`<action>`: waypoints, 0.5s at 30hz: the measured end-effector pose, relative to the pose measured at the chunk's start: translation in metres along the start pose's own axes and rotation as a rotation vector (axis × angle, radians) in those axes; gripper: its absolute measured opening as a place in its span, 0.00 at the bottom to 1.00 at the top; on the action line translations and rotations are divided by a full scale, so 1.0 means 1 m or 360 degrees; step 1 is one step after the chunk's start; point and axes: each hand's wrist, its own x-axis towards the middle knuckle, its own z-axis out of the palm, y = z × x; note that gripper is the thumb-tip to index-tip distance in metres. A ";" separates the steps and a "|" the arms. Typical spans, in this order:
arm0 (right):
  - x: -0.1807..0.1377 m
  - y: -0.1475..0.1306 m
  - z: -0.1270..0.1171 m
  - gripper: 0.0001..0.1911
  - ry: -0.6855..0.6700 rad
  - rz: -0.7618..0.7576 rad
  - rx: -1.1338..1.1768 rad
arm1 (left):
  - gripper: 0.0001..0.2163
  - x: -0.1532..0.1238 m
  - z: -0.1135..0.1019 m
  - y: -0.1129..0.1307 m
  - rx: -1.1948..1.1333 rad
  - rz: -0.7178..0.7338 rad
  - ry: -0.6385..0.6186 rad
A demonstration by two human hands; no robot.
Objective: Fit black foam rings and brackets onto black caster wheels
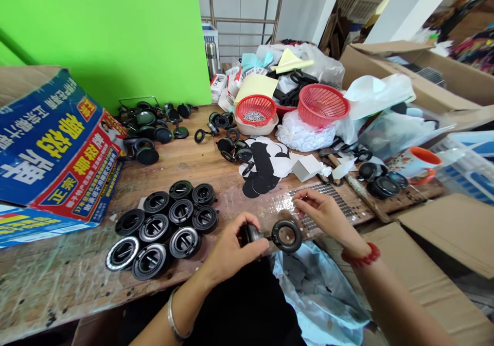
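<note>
My left hand (231, 251) is closed around a hinged black round compact (286, 235), opened flat over the front edge of the wooden table (77, 279). My right hand (322, 210) hovers just right of it, above a sheet of small shiny pieces (332, 199), with thumb and fingertips pinched together on something too small to name. To the left, several black round cases (165, 228) lie grouped on the table.
A blue and red printed carton (57, 150) lies at the left. Black and white paper discs (264, 166), two red baskets (322, 104), more black compacts (148, 125), an orange mug (419, 163), cardboard boxes (436, 73) and plastic bags crowd the back and right.
</note>
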 end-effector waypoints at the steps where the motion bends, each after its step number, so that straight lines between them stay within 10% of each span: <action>1: 0.004 0.011 0.000 0.07 0.0041 0.0018 -0.0191 | 0.16 0.001 0.002 -0.004 -0.0127 -0.0101 0.0053; 15: 0.020 0.033 0.020 0.09 -0.0043 -0.0024 -0.0908 | 0.24 0.014 0.005 -0.009 -0.1038 -0.0615 0.0257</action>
